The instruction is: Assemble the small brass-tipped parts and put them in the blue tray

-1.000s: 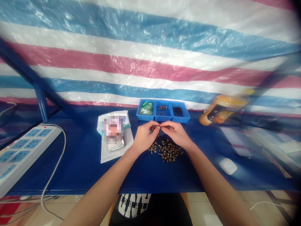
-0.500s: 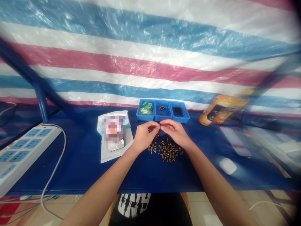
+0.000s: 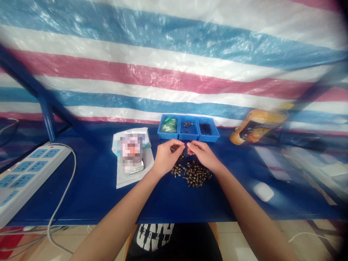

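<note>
My left hand (image 3: 169, 156) is closed in a pinch, thumb against forefinger, just in front of the blue bins. Facing it, my right hand (image 3: 201, 154) pinches too, its fingertips a small gap away from the left ones. Whatever sits between the fingers is too small to make out. Below the hands lies a heap of small brass-coloured and dark metal parts (image 3: 198, 174), with a smaller cluster of the same parts (image 3: 177, 170) by the left wrist. Close behind stand three joined blue bins (image 3: 188, 136): small metal pieces in the middle one, tiny black pieces in the right one.
A green packet (image 3: 170, 124) fills the left bin. To the left are a white plastic bag (image 3: 122, 181) with a phone-like object on it and a white power strip (image 3: 35, 174) with its cable. Rightward lie an orange bottle (image 3: 255, 125) and a white case (image 3: 263, 191).
My right hand has drawn slightly back to the right and its fingers have curled in, so the fingertips of both hands are now a little apart. The left hand has barely moved.
</note>
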`<control>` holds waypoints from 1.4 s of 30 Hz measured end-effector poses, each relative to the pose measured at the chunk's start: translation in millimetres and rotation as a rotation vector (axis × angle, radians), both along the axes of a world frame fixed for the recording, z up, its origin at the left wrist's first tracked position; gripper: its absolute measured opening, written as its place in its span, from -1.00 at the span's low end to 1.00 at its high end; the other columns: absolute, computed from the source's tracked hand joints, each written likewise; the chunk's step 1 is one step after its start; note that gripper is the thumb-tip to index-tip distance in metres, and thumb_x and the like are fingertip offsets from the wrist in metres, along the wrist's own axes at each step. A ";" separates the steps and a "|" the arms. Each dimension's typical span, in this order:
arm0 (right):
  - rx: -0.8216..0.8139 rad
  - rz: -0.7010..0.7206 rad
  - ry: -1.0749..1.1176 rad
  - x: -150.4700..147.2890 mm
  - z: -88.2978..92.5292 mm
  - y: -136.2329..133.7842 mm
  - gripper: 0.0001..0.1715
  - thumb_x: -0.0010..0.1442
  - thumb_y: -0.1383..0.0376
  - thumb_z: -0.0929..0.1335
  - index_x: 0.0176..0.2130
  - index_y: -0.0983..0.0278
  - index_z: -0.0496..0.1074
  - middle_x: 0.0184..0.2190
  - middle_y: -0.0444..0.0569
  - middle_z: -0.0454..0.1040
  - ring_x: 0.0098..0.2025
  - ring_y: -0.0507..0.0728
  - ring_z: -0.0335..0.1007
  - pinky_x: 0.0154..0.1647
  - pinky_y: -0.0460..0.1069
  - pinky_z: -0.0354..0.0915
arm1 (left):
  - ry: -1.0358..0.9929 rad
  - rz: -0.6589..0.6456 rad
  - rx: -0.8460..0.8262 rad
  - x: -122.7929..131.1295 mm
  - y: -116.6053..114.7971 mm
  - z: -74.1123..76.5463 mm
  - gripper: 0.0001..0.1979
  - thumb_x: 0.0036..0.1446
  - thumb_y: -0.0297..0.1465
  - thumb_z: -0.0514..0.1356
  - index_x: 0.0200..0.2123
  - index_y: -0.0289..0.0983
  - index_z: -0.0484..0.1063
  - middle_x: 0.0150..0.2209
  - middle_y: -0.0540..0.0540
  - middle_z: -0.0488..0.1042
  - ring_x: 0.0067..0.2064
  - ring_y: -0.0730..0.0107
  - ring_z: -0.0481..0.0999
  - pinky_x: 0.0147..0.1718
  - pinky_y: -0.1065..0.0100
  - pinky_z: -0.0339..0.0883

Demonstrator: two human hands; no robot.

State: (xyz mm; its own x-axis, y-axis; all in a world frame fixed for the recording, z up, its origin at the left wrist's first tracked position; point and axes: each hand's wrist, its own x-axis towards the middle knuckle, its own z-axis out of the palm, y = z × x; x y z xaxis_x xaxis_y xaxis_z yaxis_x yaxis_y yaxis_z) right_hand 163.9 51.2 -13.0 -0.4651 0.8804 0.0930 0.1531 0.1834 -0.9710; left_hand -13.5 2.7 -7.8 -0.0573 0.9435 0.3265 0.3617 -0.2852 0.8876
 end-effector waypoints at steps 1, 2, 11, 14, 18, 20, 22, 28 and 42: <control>-0.004 -0.002 0.003 0.2 -0.6 0.4 -0.55 0.29 -0.01 0.31 -0.45 0.26 0.40 -0.47 -0.11 0.42 -0.37 0.07 0.34 -0.25 -0.01 0.23 | 0.001 0.001 -0.001 0.0 -0.1 -0.1 -0.82 0.20 -0.26 0.24 -0.24 -0.22 0.57 -0.31 -0.03 0.61 -0.34 0.38 0.54 -0.35 0.39 0.37; -0.009 -0.004 0.005 0.3 -1.0 0.6 -0.55 0.29 -0.01 0.31 -0.44 0.26 0.40 -0.47 -0.11 0.42 -0.37 0.07 0.34 -0.25 -0.01 0.23 | 0.002 0.002 -0.001 0.0 -0.1 -0.2 -0.82 0.19 -0.26 0.24 -0.24 -0.22 0.56 -0.31 -0.03 0.60 -0.35 0.38 0.54 -0.36 0.39 0.37; -0.013 0.003 0.042 1.2 -0.4 -0.7 -0.66 0.27 0.04 0.33 -0.34 0.25 0.44 -0.43 -0.11 0.44 -0.35 0.06 0.35 -0.24 -0.01 0.25 | 0.002 0.014 -0.001 -0.5 0.9 -1.0 -0.85 0.17 -0.28 0.25 -0.24 -0.21 0.55 -0.31 -0.01 0.59 -0.37 0.41 0.51 -0.37 0.40 0.37; -0.021 0.003 0.068 2.1 -0.8 -0.8 -0.71 0.24 0.07 0.37 -0.24 0.24 0.47 -0.41 -0.12 0.45 -0.34 0.07 0.36 -0.22 0.00 0.28 | 0.004 0.010 -0.006 -0.5 1.6 -1.7 -0.86 0.17 -0.30 0.25 -0.23 -0.20 0.54 -0.30 -0.02 0.59 -0.34 0.40 0.53 -0.34 0.39 0.38; -0.028 0.002 0.082 2.4 0.5 -1.3 -0.73 0.20 0.10 0.40 -0.20 0.24 0.49 -0.40 -0.12 0.46 -0.32 0.07 0.38 -0.20 0.00 0.29 | 0.003 0.002 -0.002 -0.9 1.8 -1.6 -0.86 0.18 -0.31 0.24 -0.22 -0.20 0.54 -0.29 -0.02 0.59 -0.31 0.39 0.55 -0.31 0.39 0.40; -0.028 -0.006 0.082 2.0 2.4 -2.2 -0.74 0.18 0.12 0.42 -0.21 0.24 0.50 -0.38 -0.11 0.48 -0.31 0.07 0.38 -0.20 0.00 0.29 | 0.003 0.000 -0.002 -1.1 1.7 -1.1 -0.86 0.18 -0.32 0.24 -0.22 -0.20 0.54 -0.28 -0.02 0.59 -0.30 0.39 0.55 -0.30 0.38 0.40; -0.023 -0.013 0.078 1.5 4.6 -3.3 -0.74 0.16 0.13 0.43 -0.21 0.24 0.51 -0.34 -0.09 0.51 -0.30 0.07 0.39 -0.20 0.01 0.30 | 0.002 0.000 0.000 -1.2 1.5 -0.5 -0.86 0.18 -0.32 0.23 -0.22 -0.21 0.54 -0.27 -0.03 0.59 -0.30 0.39 0.56 -0.30 0.38 0.41; -0.037 -0.023 0.083 0.3 6.3 -4.5 -0.73 0.14 0.12 0.44 -0.22 0.24 0.51 -0.33 -0.09 0.51 -0.30 0.07 0.39 -0.19 0.01 0.30 | -0.006 0.003 0.007 -0.9 1.3 -0.8 -0.85 0.17 -0.31 0.23 -0.23 -0.22 0.53 -0.28 -0.04 0.60 -0.30 0.37 0.56 -0.31 0.38 0.42; -0.006 -0.023 0.030 -2.1 4.0 -4.1 -0.59 0.26 0.01 0.33 -0.42 0.26 0.42 -0.48 -0.12 0.41 -0.38 0.06 0.32 -0.26 -0.02 0.23 | 0.004 -0.044 -0.007 0.5 -0.2 0.7 -0.88 0.17 -0.34 0.23 -0.25 -0.23 0.51 -0.31 -0.03 0.59 -0.32 0.39 0.55 -0.34 0.40 0.37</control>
